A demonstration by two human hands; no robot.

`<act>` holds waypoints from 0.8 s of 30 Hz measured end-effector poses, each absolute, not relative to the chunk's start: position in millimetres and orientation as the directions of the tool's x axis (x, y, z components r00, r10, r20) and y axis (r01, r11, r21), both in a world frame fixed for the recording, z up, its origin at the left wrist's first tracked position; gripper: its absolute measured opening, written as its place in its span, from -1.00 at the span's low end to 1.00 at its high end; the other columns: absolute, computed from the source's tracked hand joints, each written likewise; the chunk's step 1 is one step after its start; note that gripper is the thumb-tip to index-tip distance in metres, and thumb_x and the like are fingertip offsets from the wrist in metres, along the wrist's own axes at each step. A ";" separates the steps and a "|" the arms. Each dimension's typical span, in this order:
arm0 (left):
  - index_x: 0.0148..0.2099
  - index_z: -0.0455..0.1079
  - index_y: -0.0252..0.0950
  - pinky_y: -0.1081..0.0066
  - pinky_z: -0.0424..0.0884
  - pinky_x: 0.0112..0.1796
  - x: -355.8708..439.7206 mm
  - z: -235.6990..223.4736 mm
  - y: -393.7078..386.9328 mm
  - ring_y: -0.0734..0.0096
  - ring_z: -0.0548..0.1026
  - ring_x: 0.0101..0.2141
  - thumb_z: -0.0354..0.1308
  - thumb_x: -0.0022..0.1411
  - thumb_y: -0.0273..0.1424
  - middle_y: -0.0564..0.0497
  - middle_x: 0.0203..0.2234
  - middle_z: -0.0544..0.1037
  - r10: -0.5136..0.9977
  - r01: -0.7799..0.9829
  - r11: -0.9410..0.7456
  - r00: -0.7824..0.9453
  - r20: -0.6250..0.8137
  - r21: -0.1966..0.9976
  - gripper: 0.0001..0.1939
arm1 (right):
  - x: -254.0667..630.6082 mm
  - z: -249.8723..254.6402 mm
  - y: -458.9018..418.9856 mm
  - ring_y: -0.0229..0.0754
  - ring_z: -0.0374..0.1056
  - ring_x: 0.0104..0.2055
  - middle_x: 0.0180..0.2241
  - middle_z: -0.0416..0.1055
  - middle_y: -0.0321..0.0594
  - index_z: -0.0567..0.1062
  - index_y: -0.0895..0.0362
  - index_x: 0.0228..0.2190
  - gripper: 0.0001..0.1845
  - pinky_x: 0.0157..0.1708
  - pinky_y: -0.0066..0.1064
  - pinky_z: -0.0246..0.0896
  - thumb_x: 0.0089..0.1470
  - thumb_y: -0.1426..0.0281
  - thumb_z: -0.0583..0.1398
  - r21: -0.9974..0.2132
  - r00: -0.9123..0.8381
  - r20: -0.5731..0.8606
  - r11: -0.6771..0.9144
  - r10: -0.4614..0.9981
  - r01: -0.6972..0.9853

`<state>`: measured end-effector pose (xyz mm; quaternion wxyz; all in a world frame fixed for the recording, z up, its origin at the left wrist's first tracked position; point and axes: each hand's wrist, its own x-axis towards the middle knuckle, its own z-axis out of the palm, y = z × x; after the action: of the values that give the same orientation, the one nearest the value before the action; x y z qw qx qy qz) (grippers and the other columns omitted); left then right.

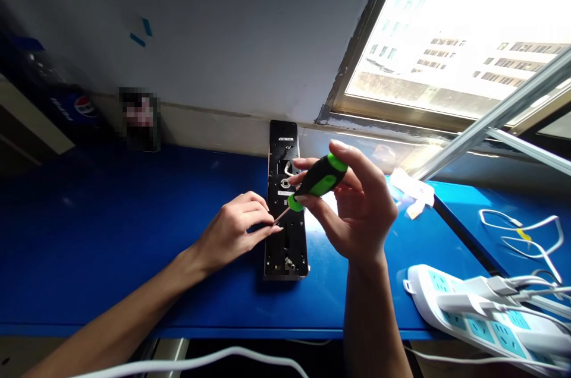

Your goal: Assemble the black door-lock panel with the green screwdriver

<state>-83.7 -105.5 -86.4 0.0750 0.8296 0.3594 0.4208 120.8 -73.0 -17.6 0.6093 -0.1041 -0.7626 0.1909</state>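
Grip: right hand (pixel 361 211) pinches screwdriver (pixel 320 179), slanting down-left toward black plate (pixel 285 253).

Grey wall (pixel 200 27) and bright window (pixel 446 21) behind a blue workbench (pixel 111 247)

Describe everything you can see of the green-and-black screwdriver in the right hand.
The screwdriver has a black handle with green panels and green ends, and a thin metal shaft. The right hand grips it tilted, shaft slanting down-left over a black metal plate, its tip by the fingers of the left hand.
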 end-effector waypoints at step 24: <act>-0.12 0.59 -0.30 0.10 0.51 -0.06 -94.5 -88.4 -102.7 0.08 0.54 -0.06 0.39 0.27 -0.23 -0.12 -0.19 0.65 0.609 0.638 -0.735 0.471 0.639 0.230 -0.75 | 108.5 -25.6 -70.6 -0.15 0.53 -0.18 0.01 0.55 -0.24 0.42 -0.14 0.20 -0.27 -0.23 -0.28 0.58 0.05 0.50 0.44 -0.361 -0.186 0.915 0.932 0.359 0.022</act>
<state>-94.5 -102.7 -88.4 -0.0201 0.8574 0.3634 0.3639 108.5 -70.6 -25.6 0.6256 -0.1257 -0.7581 0.1345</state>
